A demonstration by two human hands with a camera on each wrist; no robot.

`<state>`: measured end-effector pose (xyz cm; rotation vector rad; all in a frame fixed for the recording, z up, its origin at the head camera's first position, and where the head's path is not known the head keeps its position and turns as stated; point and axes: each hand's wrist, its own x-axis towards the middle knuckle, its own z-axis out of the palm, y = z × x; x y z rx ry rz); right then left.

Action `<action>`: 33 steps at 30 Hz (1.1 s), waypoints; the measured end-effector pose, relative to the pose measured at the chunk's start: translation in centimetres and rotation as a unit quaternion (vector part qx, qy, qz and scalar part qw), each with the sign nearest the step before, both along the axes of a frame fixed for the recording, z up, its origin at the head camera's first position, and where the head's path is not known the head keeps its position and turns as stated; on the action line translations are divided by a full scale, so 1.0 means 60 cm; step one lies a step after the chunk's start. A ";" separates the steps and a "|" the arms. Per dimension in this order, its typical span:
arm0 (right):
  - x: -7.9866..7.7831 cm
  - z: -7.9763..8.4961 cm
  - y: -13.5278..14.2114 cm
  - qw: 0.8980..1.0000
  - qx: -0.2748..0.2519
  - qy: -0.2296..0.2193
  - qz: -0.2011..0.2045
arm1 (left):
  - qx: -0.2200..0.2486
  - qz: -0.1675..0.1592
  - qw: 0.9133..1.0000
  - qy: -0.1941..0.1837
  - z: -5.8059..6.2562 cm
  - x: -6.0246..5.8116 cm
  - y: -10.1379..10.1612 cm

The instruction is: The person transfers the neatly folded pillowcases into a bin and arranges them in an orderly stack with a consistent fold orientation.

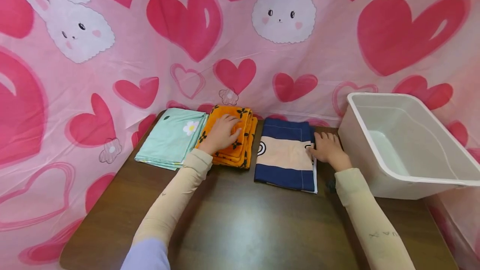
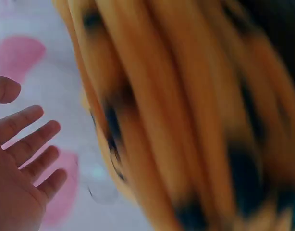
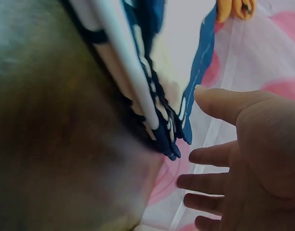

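Because both hands rest near cloth without gripping it, the main risk I see now is a poor hold. The left hand (image 1: 221,133) is over the folded orange cloth (image 1: 237,147), which sits on the desk (image 1: 243,220) just beside the mint cloth (image 1: 170,136). In the left wrist view its fingers (image 2: 34,140) are spread and pinch nothing; how firmly they touch the cloth, I cannot tell. If they catch only the upper layers, the thick folds could slide apart, and a sideways push could disturb the mint pile too, since the two edges are so close. The right hand (image 1: 330,150) is at the right edge of the folded navy and beige cloth (image 1: 285,153), between it and the white bin (image 1: 360,149). Its fingers (image 3: 205,183) are straight and apart, and the thumb is near the edge, though contact is not certain. This edge shows several loose layers, so a thumb that enters between them could open the fold instead of taking all of it. Also, the gap to the bin is narrow, therefore a wide movement to the right could knock its wall.
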<state>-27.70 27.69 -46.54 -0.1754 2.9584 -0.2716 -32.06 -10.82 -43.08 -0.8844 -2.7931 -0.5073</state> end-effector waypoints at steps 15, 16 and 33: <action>0.025 -0.010 -0.011 0.999 0.029 -0.014 -0.004 | -0.078 -0.015 0.997 0.009 -0.052 0.048 0.116; 0.025 -0.011 -0.011 1.000 0.026 -0.017 -0.005 | -0.091 -0.005 0.996 0.011 -0.054 0.048 0.122; 0.019 -0.032 -0.011 0.999 -0.007 -0.037 0.011 | -0.310 0.087 0.947 -0.022 -0.083 0.036 0.196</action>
